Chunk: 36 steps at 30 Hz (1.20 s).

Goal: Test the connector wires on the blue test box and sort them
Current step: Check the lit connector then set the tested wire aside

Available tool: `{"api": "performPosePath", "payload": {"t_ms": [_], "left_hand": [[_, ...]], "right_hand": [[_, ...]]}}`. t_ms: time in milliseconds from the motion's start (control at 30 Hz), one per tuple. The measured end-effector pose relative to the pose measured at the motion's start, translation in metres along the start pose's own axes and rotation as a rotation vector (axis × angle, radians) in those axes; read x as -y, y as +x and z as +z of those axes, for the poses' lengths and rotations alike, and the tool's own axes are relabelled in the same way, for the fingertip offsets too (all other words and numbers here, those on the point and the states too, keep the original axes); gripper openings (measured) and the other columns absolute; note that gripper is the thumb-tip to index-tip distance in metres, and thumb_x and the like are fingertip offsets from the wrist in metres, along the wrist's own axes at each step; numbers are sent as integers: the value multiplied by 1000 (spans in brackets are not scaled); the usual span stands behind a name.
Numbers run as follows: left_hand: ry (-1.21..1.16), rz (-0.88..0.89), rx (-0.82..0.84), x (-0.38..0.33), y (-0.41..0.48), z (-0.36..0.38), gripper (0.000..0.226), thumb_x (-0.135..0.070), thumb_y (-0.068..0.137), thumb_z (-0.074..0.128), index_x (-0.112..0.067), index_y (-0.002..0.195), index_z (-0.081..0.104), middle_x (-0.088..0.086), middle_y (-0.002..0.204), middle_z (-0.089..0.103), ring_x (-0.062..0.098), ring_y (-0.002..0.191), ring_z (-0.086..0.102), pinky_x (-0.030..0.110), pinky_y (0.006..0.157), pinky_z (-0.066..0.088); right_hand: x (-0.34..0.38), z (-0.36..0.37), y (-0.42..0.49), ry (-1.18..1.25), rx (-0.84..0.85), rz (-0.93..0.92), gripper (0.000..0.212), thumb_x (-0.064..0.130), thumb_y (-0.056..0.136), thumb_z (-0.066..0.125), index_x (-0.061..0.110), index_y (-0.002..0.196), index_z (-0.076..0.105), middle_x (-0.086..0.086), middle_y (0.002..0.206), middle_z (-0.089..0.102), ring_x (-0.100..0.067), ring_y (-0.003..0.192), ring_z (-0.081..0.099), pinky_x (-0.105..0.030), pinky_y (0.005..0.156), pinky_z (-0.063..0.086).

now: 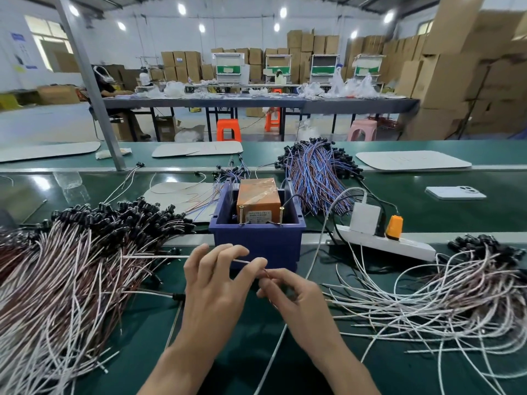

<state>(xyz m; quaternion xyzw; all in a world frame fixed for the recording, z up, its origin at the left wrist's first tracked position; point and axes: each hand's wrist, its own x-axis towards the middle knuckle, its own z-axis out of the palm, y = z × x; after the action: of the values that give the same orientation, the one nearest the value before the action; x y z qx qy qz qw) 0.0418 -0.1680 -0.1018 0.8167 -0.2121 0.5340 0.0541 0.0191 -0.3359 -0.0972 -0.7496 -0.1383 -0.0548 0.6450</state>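
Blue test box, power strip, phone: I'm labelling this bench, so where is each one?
blue test box [258, 243]: head view, on its front wall.
power strip [413, 248]: head view, on its bare right end.
phone [454, 192]: head view, on its back face.

No text can be read. A pale label [259, 215] bearing small dark print is seen on the front of the orange block [258, 195] inside the blue test box [256, 243], but its characters are too blurred. A poster [21, 49] on the far wall and labels on the stacked cartons [180, 60] are likewise illegible.
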Motion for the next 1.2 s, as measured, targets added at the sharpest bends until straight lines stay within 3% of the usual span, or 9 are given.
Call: {"api": "performPosePath", "payload": {"t_ms": [133, 267, 500, 633, 700, 833, 933, 1033, 1200], "left_hand": [[11, -79, -101, -12, 6, -1, 23, -28, 101, 58, -25, 124, 63, 11, 135, 45, 31, 129, 42, 50, 118, 24], [-228, -329, -158, -23, 5, -6, 17, -30, 100, 50, -18, 112, 51, 5, 119, 47, 30, 113, 47, 34, 106, 26], [-308, -157, -164, -25, 5, -13, 14, -29, 105, 42, -23, 101, 54, -11, 102, 55, 11, 95, 51, 25, 98, 31], [-810, -777, 69, -33, 17, -15, 31, -57, 102, 33, -37, 97, 56, -13, 91, 64, 10, 86, 61, 28, 78, 47], [-1071, -993, 50, -29, 21, -14, 29, -49, 103, 37, -33, 107, 62, -11, 100, 71, 11, 95, 67, 32, 83, 50], [-1403, -1103, 39, -14, 29, -17, 37, -3, 94, 44, -21, 110, 72, 7, 111, 75, 21, 112, 68, 36, 93, 48], [-1609, -1130, 48, -8, 33, -19, 36, -9, 82, 46, -20, 93, 78, 13, 92, 75, 27, 100, 72, 31, 90, 54], [-1682, -1207, -113, -1, 37, -18, 29, -18, 95, 43, -15, 88, 72, 1, 64, 51, 17, 61, 57, 30, 72, 57], [-1425, -1312, -249, 31, 26, -13, 24, -34, 106, 46, -16, 102, 62, -8, 61, 34, 7, 49, 31, 21, 44, 38]], "right_hand": [[2, 1, 0, 71, -71, -14, 20, 49, 95, 58, 44, 105, 75, 1, 75, 70, -7, 63, 53, -19, 60, 44], [1, 2, 1, 128, -94, 18, 19, 47, 94, 61, 46, 108, 75, -2, 74, 72, -12, 68, 55, -17, 65, 45], [-2, 2, 3, 162, -165, 9, 24, 50, 89, 62, 52, 111, 72, -1, 72, 72, -11, 66, 48, -16, 62, 41], [-2, 3, 3, 155, -158, -5, 23, 45, 89, 64, 50, 108, 74, -1, 69, 70, -8, 60, 45, -13, 56, 38], [-2, 4, 4, 138, -131, 6, 22, 45, 89, 64, 52, 106, 75, -1, 68, 70, -5, 59, 46, -13, 56, 39], [-4, 4, 5, 131, -88, 33, 20, 46, 89, 63, 53, 103, 76, -4, 68, 70, -2, 57, 48, -13, 57, 40], [-5, 4, 5, 116, -81, 30, 20, 47, 89, 63, 50, 103, 76, -1, 66, 70, -2, 56, 48, -12, 56, 39], [-6, 7, 3, 99, -40, 11, 23, 46, 90, 63, 38, 105, 79, 0, 68, 73, -1, 55, 47, -10, 55, 38], [-7, 8, 4, 92, -81, 8, 21, 42, 92, 61, 35, 106, 76, 0, 76, 77, -3, 73, 68, -8, 73, 46]]}}
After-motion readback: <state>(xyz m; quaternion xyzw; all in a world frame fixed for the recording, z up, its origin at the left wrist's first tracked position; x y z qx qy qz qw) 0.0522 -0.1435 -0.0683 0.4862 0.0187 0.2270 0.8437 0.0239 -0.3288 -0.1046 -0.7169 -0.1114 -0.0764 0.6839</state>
